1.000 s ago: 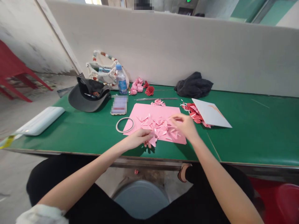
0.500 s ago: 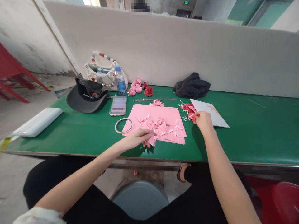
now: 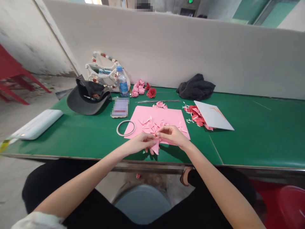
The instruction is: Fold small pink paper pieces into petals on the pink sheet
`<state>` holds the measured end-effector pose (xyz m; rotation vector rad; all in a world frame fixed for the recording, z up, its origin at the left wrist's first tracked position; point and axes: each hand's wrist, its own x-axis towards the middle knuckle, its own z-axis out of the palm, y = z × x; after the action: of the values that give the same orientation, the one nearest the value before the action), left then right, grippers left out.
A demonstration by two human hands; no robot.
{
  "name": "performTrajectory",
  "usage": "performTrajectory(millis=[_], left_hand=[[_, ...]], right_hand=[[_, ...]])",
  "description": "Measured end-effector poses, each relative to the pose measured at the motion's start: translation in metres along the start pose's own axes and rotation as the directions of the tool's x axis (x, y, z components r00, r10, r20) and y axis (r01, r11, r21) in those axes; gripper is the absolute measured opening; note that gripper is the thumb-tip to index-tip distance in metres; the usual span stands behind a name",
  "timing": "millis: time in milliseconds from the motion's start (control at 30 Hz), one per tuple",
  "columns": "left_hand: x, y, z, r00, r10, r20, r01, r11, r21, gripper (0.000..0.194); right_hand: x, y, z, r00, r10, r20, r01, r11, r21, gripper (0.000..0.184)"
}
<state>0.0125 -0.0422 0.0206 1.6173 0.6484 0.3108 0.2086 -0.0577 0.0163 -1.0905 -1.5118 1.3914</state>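
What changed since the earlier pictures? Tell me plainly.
The right hand moved left from the red paper scraps to the pink paper piece in the left hand. The left hand and the pink paper sheet stayed as they were.

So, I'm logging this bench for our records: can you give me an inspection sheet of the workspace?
Surface: green workbench top, pink paper sheet lying on it.
Job's things: pink paper pieces scattered on the sheet; red paper pieces against a white card.
Clutter: dark cap, water bottle, phone, beaded bag, dark cloth.
Grippers: left hand holds a pink paper piece; right hand has fingers touching it.
Cables: nothing seen.
Surroundings: white partition, red stool.
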Motion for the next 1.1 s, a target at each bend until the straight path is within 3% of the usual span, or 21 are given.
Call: performTrajectory(millis=[233,400,600,833,1100], left_hand=[[0.004,0.002,-0.006,1.000,-0.012,-0.007,0.012,1.000,-0.003,0.033],[0.004,0.004,-0.009,0.999,-0.029,0.014,0.030,0.996,-0.078,0.031],[0.006,-0.004,-0.010,0.998,-0.008,-0.067,0.000,0.993,-0.116,0.030],[0.008,-0.010,-0.009,0.999,-0.013,-0.050,0.000,0.967,-0.253,0.036],[0.006,-0.007,-0.008,0.990,-0.115,-0.087,0.069,0.908,-0.412,0.042]], right_hand=[[-0.004,0.002,-0.007,0.997,0.006,0.077,-0.004,1.000,-0.020,0.033],[-0.007,0.000,-0.005,0.999,-0.028,0.041,0.032,0.994,-0.106,0.028],[-0.006,-0.003,-0.001,1.000,-0.012,0.001,0.013,0.995,-0.099,0.029],[-0.006,0.001,0.003,0.999,-0.019,-0.026,0.016,0.993,-0.113,0.030],[-0.005,0.009,0.010,0.994,-0.095,-0.060,0.085,0.985,-0.148,0.027]])
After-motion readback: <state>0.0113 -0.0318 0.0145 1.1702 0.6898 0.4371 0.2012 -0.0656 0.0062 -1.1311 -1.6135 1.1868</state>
